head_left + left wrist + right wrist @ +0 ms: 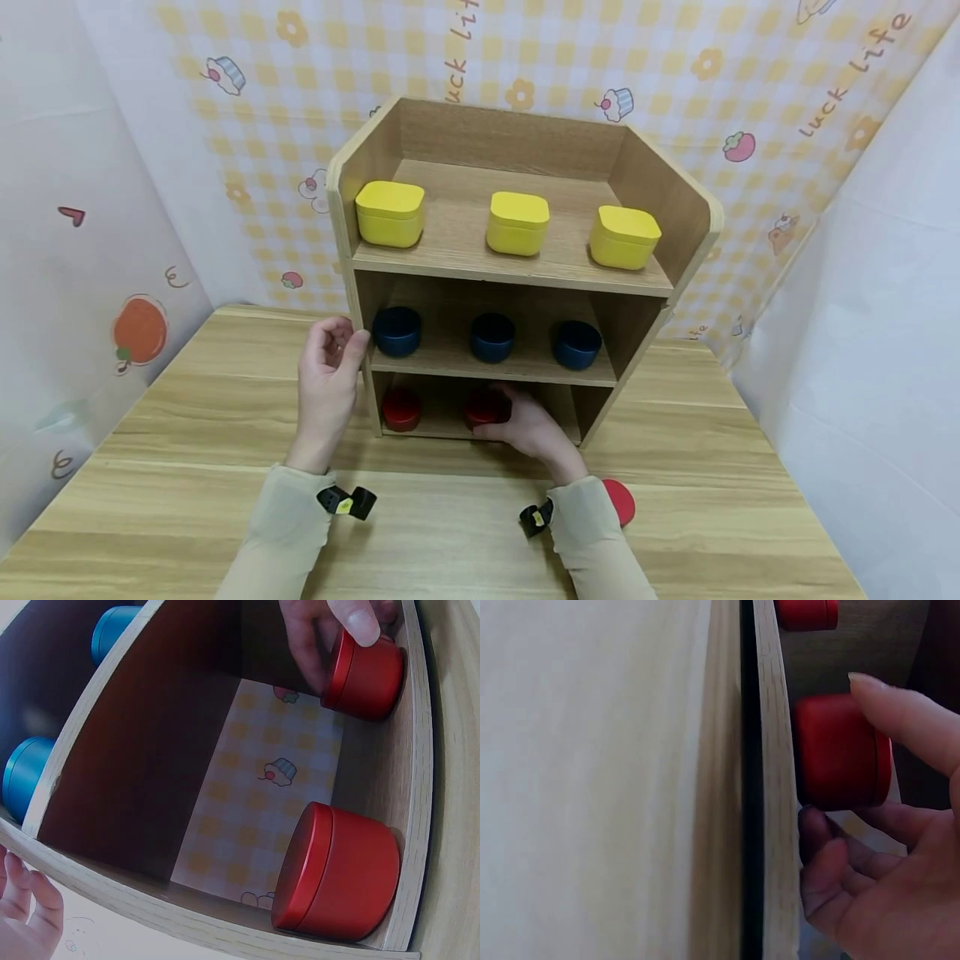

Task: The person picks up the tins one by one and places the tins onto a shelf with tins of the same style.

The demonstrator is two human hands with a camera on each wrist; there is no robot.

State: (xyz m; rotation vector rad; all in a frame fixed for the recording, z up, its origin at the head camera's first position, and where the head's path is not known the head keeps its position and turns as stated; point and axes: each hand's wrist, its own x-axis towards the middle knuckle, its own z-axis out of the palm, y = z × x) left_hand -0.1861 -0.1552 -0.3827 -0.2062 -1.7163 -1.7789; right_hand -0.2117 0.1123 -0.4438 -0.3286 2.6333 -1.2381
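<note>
My right hand (pixel 531 427) holds a round red tin (pixel 836 754) on the bottom shelf, near its middle, with thumb and fingers on either side. Its lid is on, and it stands at the shelf's front edge. To its left on the same shelf stands another red tin (pixel 341 874). My left hand (pixel 327 387) is beside the left side panel of the wooden shelf unit (pixel 506 279), fingers loosely bent and holding nothing. Whether its thumb touches the panel I cannot tell. A flat-topped red round thing (pixel 619 502) lies on the table, partly hidden by my right sleeve.
Three blue tins stand on the middle shelf, including a left one (pixel 397 332) and a right one (pixel 577 345). Along the top are three yellow boxes, one of them central (pixel 517 223). The wooden table (pixel 172 450) meets a patterned cloth (pixel 262 192) behind.
</note>
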